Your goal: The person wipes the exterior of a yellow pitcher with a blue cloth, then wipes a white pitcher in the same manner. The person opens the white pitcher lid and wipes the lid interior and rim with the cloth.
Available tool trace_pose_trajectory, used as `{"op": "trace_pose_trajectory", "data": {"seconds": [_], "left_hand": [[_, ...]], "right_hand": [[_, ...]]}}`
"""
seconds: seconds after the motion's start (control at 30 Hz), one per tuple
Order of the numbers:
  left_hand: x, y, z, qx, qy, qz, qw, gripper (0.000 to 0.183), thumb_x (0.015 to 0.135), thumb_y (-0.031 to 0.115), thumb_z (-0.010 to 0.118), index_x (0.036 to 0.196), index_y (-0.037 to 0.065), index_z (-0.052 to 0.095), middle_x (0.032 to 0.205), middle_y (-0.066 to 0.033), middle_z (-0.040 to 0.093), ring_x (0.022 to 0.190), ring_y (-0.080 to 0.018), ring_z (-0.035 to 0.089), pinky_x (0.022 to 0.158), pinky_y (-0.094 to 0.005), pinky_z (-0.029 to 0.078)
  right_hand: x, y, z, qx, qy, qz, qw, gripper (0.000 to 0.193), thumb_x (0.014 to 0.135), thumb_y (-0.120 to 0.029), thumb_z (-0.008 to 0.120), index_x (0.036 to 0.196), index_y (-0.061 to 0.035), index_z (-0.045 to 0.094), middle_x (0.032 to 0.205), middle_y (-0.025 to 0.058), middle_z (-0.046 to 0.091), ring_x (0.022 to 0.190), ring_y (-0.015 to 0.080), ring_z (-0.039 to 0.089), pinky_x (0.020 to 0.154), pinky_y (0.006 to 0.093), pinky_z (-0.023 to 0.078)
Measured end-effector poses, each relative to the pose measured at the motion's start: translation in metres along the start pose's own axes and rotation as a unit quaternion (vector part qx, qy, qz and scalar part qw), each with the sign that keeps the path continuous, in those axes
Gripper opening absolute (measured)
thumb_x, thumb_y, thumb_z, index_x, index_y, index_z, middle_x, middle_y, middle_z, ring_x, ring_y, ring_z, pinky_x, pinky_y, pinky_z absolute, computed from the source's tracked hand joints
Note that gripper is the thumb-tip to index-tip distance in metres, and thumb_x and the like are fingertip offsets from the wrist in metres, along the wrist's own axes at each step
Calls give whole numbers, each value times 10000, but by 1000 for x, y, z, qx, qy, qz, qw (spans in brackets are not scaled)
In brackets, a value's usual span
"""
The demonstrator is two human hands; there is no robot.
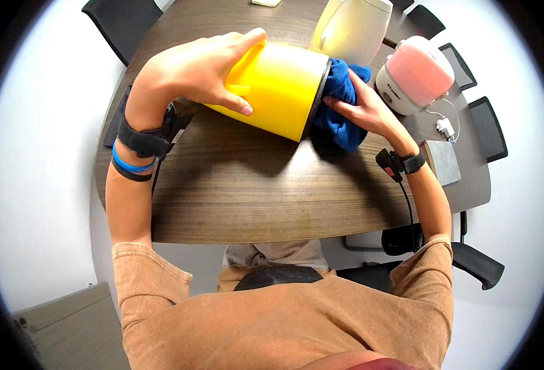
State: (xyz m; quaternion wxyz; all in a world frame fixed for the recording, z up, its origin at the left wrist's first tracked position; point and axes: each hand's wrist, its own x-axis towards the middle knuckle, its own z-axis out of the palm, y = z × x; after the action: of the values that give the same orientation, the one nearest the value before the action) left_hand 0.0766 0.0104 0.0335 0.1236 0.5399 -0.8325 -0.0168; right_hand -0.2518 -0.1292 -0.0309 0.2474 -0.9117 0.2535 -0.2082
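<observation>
At twelve o'clock, over the wooden table (253, 213), a glossy yellow cylindrical vessel (281, 92) is tipped on its side, its smooth wall paling in the light and a dark ring (317, 102) edging its three-o'clock end. The left hand (204, 71) grasps the end toward ten o'clock, thumb spread on the wall. The right hand (372, 111) clutches a bunched blue cloth (345, 131) at the dark ring; a pink-and-white appliance (419, 69) stands at two o'clock
</observation>
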Motion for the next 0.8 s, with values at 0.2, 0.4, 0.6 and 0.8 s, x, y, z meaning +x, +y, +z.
{"op": "trace_pose_trajectory", "data": {"seconds": [0.2, 0.4, 0.6, 0.8], "left_hand": [[-8, -3, 1, 0, 16, 30, 999, 1136, 646, 397, 979, 1525, 74, 336, 1405, -240, 548, 1266, -449, 580, 1078, -454, 513], [-8, 3, 3, -5, 25, 33, 999, 1086, 627, 344, 983, 1482, 53, 381, 1402, -244, 559, 1300, -448, 553, 1088, -446, 485], [-5, 3, 1, -28, 13, 27, 999, 1006, 633, 276, 986, 1431, 69, 410, 1357, -220, 593, 1273, -448, 575, 1075, -449, 491], [-3, 4, -6, -51, -17, 12, 998, 983, 660, 299, 985, 1430, 90, 409, 1296, -217, 634, 1225, -426, 627, 1009, -460, 535]], "right_hand": [[-2, -34, -8, 12, 150, -134, 980, 565, 836, -32, 775, 1359, -120, 581, 1239, 135, 682, 1191, 292, 666, 1063, 414, 523], [13, -7, 2, -82, 106, -112, 985, 649, 855, -73, 789, 1444, -148, 526, 1265, 220, 628, 1179, 422, 637, 1052, 492, 527], [6, 19, 17, -166, -45, -85, 981, 797, 772, -180, 884, 1452, -67, 484, 1421, 229, 538, 1333, 447, 509, 1179, 498, 409], [-12, 16, 12, -212, -58, -117, 969, 745, 737, -192, 898, 1384, -61, 553, 1482, 227, 454, 1293, 464, 529, 1095, 509, 492]]}}
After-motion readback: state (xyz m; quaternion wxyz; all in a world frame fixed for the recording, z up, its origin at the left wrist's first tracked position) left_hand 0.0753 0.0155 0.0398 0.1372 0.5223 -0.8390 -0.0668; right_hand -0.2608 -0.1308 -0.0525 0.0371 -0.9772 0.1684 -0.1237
